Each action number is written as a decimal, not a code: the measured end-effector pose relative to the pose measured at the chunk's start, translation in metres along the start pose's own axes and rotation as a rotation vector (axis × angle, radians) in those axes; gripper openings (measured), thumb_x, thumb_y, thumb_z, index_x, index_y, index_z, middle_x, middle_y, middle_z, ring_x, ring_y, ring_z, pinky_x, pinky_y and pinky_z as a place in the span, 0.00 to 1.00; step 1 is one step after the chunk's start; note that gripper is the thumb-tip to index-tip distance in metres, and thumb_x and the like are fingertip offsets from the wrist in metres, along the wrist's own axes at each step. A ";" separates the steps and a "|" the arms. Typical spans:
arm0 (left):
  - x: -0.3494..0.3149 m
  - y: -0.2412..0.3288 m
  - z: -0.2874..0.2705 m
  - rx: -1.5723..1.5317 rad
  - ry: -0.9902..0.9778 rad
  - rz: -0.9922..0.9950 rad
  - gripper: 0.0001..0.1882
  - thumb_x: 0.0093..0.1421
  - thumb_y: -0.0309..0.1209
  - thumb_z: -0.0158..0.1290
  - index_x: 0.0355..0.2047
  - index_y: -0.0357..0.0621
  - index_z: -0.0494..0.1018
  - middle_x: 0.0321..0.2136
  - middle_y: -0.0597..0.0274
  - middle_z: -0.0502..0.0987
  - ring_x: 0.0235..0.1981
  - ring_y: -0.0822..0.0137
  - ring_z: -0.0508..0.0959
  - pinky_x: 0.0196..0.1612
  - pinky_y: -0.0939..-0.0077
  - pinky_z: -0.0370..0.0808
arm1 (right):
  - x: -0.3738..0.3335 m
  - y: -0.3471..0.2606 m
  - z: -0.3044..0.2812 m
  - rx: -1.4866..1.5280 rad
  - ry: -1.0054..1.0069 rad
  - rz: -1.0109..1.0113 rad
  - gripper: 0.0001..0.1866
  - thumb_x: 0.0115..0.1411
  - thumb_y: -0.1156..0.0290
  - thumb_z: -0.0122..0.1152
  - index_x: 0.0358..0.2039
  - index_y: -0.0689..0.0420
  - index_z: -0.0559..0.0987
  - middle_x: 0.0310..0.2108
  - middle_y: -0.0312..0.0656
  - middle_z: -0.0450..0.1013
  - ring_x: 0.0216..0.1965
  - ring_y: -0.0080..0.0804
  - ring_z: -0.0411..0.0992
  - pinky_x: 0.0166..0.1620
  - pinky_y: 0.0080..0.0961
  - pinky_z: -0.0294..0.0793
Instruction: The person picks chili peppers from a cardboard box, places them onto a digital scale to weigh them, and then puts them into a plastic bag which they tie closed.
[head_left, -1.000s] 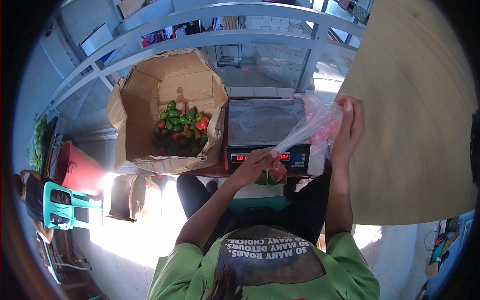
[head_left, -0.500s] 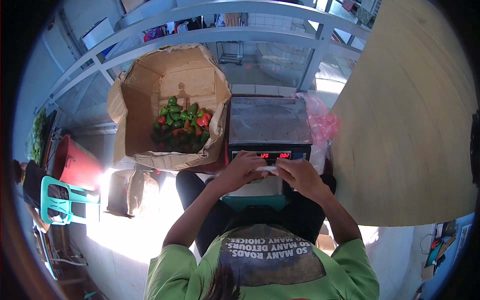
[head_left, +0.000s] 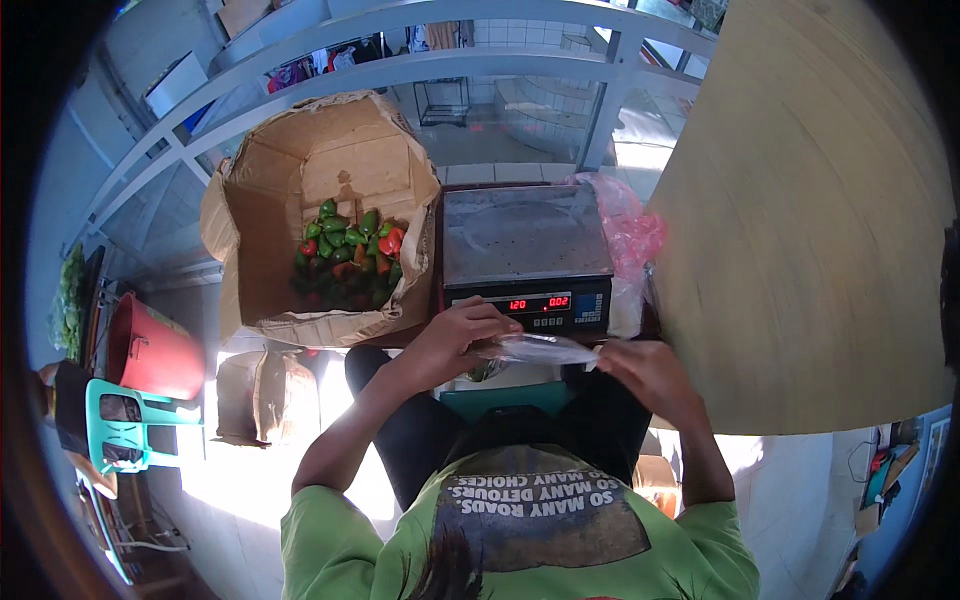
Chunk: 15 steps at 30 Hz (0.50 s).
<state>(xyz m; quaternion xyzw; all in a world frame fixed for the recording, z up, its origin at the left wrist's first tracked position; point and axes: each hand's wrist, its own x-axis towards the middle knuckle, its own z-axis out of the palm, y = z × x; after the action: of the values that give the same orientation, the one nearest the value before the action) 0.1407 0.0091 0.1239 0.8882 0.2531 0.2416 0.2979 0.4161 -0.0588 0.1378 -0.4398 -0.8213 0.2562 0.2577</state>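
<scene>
A clear plastic bag (head_left: 548,349) is stretched between my hands, just in front of the digital scale (head_left: 527,240). My left hand (head_left: 462,340) pinches one end of it, and my right hand (head_left: 655,376) grips the other end. Something greenish shows below my left fingers; I cannot make out whether it lies inside the bag. The scale's metal plate carries only small specks, and red digits glow on its front panel. Left of it stands a large open cardboard box (head_left: 262,200) with green and red peppers (head_left: 350,250) at the bottom.
Pink and clear plastic bags (head_left: 632,235) hang at the scale's right side. A tall curved wooden panel (head_left: 800,240) closes off the right. A metal railing (head_left: 480,68) runs behind. On the left are a red bin (head_left: 150,345), a turquoise chair (head_left: 125,425) and a smaller carton (head_left: 245,395).
My right hand has moved right and slightly down, away from my left hand. The bag, bunched between my fingers before, is now drawn out lengthwise. The whole view has shifted a little.
</scene>
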 end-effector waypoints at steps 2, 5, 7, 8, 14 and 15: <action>0.005 0.009 -0.006 -0.014 0.035 0.020 0.15 0.46 0.27 0.55 0.37 0.40 0.71 0.32 0.60 0.71 0.34 0.61 0.70 0.38 0.72 0.68 | 0.005 0.003 -0.017 -0.062 0.009 0.031 0.08 0.55 0.70 0.50 0.31 0.62 0.71 0.24 0.50 0.67 0.27 0.46 0.69 0.29 0.34 0.66; 0.020 0.024 -0.009 -0.249 0.043 -0.042 0.13 0.49 0.27 0.55 0.36 0.37 0.71 0.31 0.60 0.70 0.30 0.69 0.71 0.33 0.78 0.68 | 0.016 0.030 -0.013 0.026 0.239 0.113 0.06 0.56 0.73 0.48 0.31 0.64 0.70 0.24 0.51 0.66 0.28 0.44 0.69 0.31 0.31 0.66; 0.032 0.031 -0.006 -0.511 0.075 -0.111 0.12 0.52 0.29 0.54 0.34 0.34 0.70 0.30 0.62 0.69 0.27 0.77 0.69 0.30 0.82 0.66 | 0.034 0.052 -0.002 0.094 0.266 0.085 0.07 0.56 0.74 0.48 0.33 0.64 0.70 0.26 0.50 0.67 0.30 0.40 0.70 0.34 0.29 0.67; 0.037 0.031 -0.002 -0.504 0.075 -0.111 0.12 0.52 0.29 0.54 0.34 0.34 0.70 0.30 0.62 0.69 0.27 0.77 0.69 0.30 0.82 0.66 | 0.043 0.064 0.008 0.160 0.289 0.059 0.08 0.57 0.75 0.47 0.35 0.64 0.70 0.29 0.48 0.68 0.33 0.36 0.70 0.37 0.27 0.67; 0.062 0.017 0.023 -0.862 0.461 -0.232 0.09 0.55 0.32 0.51 0.31 0.37 0.69 0.24 0.71 0.69 0.26 0.81 0.67 0.29 0.85 0.64 | 0.062 0.082 0.095 0.597 0.491 0.085 0.16 0.57 0.70 0.49 0.45 0.62 0.67 0.42 0.40 0.67 0.41 0.28 0.66 0.45 0.24 0.65; 0.064 0.011 0.028 -0.947 0.481 -0.257 0.09 0.56 0.32 0.50 0.32 0.39 0.69 0.26 0.70 0.70 0.28 0.81 0.68 0.33 0.85 0.65 | 0.065 0.073 0.105 0.600 0.524 0.093 0.16 0.57 0.70 0.49 0.46 0.61 0.67 0.42 0.39 0.66 0.41 0.28 0.65 0.44 0.24 0.64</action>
<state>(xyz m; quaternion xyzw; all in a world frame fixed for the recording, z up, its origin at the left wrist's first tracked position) 0.2079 0.0283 0.1291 0.5385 0.2839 0.4870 0.6263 0.3602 0.0114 0.0259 -0.4323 -0.5956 0.3750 0.5636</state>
